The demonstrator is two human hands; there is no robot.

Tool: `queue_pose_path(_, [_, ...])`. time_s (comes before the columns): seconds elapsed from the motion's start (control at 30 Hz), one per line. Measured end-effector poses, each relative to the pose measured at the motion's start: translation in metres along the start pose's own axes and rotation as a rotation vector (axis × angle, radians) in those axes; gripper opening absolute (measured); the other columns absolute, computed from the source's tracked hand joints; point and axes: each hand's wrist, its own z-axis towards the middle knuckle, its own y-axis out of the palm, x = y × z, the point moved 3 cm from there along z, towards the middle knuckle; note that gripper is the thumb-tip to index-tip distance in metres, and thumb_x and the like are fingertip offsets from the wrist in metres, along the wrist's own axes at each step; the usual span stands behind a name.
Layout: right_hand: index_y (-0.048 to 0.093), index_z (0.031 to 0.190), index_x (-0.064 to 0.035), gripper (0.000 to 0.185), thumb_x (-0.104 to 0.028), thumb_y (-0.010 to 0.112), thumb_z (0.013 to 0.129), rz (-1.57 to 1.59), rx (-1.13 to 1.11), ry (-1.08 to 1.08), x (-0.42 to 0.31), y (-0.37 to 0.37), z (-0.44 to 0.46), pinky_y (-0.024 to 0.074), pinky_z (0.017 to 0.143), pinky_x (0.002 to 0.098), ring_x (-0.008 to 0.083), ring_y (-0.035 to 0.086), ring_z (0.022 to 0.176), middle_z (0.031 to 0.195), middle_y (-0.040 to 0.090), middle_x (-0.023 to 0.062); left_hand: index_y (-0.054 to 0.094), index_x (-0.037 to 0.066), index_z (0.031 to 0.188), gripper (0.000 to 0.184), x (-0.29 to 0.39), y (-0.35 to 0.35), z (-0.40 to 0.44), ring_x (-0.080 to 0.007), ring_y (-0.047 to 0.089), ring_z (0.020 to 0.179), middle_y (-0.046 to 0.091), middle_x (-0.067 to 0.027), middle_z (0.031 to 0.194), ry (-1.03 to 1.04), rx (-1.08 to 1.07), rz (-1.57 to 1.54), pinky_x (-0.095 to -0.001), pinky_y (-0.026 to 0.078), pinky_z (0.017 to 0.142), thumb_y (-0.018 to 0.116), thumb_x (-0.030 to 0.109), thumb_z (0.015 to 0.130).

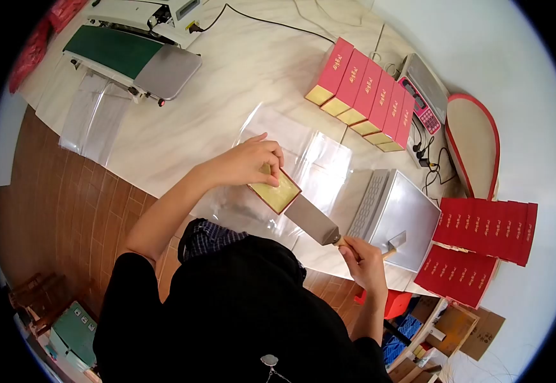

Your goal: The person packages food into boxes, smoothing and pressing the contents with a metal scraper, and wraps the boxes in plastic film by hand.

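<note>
The left hand [257,159] grasps a red-edged box with a yellow face [283,195] at the near middle of the marbled table [233,60], over clear plastic sheets [322,169]; the right hand [366,263] is closed round the wooden handle of a broad metal scraper [311,220], its blade reaching the box's right edge, though whether it goes inside cannot be told; far right, a row of red boxes [367,94] carries gold characters too small to read; the stacked red cartons [485,231] at right repeat similar gold lettering; the scale [426,115] has a pink keypad with illegible labels.
</note>
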Motion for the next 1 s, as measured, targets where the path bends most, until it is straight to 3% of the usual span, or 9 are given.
queue_pose_path(0.07, [0.069, 0.101, 0.0001, 0.015, -0.010, 0.068, 0.090, 0.034, 0.011, -0.080, -0.006, -0.003, -0.001, 0.0495, 0.056, 0.0327, 0.0257, 0.064, 0.062, 0.078, 0.066, 0.0141, 0.067, 0.010, 0.077, 0.014, 0.000, 0.004, 0.004, -0.0176, 0.057, 0.107, 0.060, -0.0016, 0.103, 0.027, 0.008, 0.025, -0.0477, 0.017, 0.121, 0.073, 0.022, 0.081])
queue_pose_path(0.37, [0.068, 0.100, -0.0034, 0.016, -0.016, 0.069, 0.089, 0.073, -0.052, -0.292, -0.025, 0.056, 0.047, 0.0490, 0.054, 0.0349, 0.0282, 0.063, 0.061, 0.080, 0.067, 0.0099, 0.066, 0.009, 0.077, 0.014, -0.002, 0.003, 0.001, -0.0202, 0.058, 0.101, 0.060, 0.0000, 0.100, 0.059, 0.043, 0.122, -0.0463, 0.028, 0.113, 0.073, 0.021, 0.081])
queue_pose_path(0.5, [0.067, 0.100, -0.0040, 0.015, -0.015, 0.068, 0.090, 0.037, 0.054, -0.281, -0.026, 0.051, 0.054, 0.0489, 0.054, 0.0375, 0.0289, 0.063, 0.061, 0.078, 0.066, 0.0095, 0.066, 0.012, 0.085, 0.010, -0.016, 0.008, 0.006, -0.0172, 0.057, 0.109, 0.061, 0.0010, 0.104, 0.007, 0.068, 0.247, -0.0511, 0.023, 0.117, 0.071, 0.021, 0.083])
queue_pose_path(0.6, [0.066, 0.101, -0.0047, 0.015, -0.016, 0.067, 0.091, -0.010, 0.090, -0.264, -0.028, 0.048, 0.055, 0.0490, 0.054, 0.0382, 0.0294, 0.062, 0.061, 0.076, 0.065, 0.0098, 0.066, 0.012, 0.095, 0.012, -0.012, -0.001, -0.006, -0.0197, 0.056, 0.113, 0.062, -0.0015, 0.110, 0.068, 0.330, 0.109, -0.0469, 0.027, 0.115, 0.068, 0.021, 0.087])
queue_pose_path(0.7, [0.066, 0.102, -0.0059, 0.016, -0.017, 0.066, 0.092, -0.039, 0.139, -0.257, -0.030, 0.047, 0.055, 0.0486, 0.053, 0.0383, 0.0292, 0.062, 0.060, 0.074, 0.064, 0.0099, 0.065, 0.009, 0.108, 0.020, -0.025, 0.001, -0.020, -0.0209, 0.056, 0.117, 0.062, -0.0062, 0.116, -0.013, 0.507, -0.185, -0.0401, 0.033, 0.111, 0.058, 0.023, 0.097])
queue_pose_path(0.77, [0.065, 0.103, -0.0065, 0.016, -0.018, 0.065, 0.092, -0.065, 0.154, -0.243, -0.032, 0.045, 0.054, 0.0483, 0.053, 0.0383, 0.0290, 0.062, 0.060, 0.072, 0.063, 0.0097, 0.057, 0.002, 0.125, 0.035, -0.046, 0.019, -0.029, -0.0205, 0.055, 0.116, 0.060, -0.0106, 0.119, 0.028, 0.686, -0.615, -0.0337, 0.041, 0.103, 0.047, 0.026, 0.101])
queue_pose_path(0.9, [0.065, 0.104, -0.0071, 0.015, -0.017, 0.065, 0.092, -0.127, 0.128, -0.191, -0.036, 0.046, 0.050, 0.0467, 0.052, 0.0383, 0.0302, 0.060, 0.059, 0.072, 0.062, 0.0104, 0.051, -0.002, 0.130, 0.050, -0.062, 0.048, -0.030, -0.0204, 0.055, 0.117, 0.059, -0.0103, 0.123, 0.128, 0.770, -0.508, -0.0331, 0.040, 0.104, 0.038, 0.038, 0.103])
queue_pose_path(0.97, [0.065, 0.104, -0.0063, 0.015, -0.014, 0.066, 0.091, -0.137, 0.120, -0.172, -0.037, 0.046, 0.048, 0.0460, 0.053, 0.0381, 0.0314, 0.060, 0.059, 0.074, 0.062, 0.0114, 0.058, -0.004, 0.122, 0.083, -0.060, 0.054, -0.026, -0.0232, 0.057, 0.110, 0.064, -0.0140, 0.112, 0.147, 0.889, -0.495, -0.0362, 0.039, 0.102, 0.026, 0.068, 0.097])
queue_pose_path(1.0, [0.065, 0.104, -0.0065, 0.015, -0.014, 0.066, 0.091, -0.154, 0.109, -0.159, -0.035, 0.046, 0.045, 0.0457, 0.053, 0.0386, 0.0316, 0.059, 0.059, 0.073, 0.062, 0.0117, 0.058, -0.004, 0.122, 0.083, -0.061, 0.051, -0.025, -0.0232, 0.057, 0.110, 0.064, -0.0140, 0.112, 0.147, 0.893, -0.503, -0.0362, 0.039, 0.102, 0.026, 0.068, 0.097])
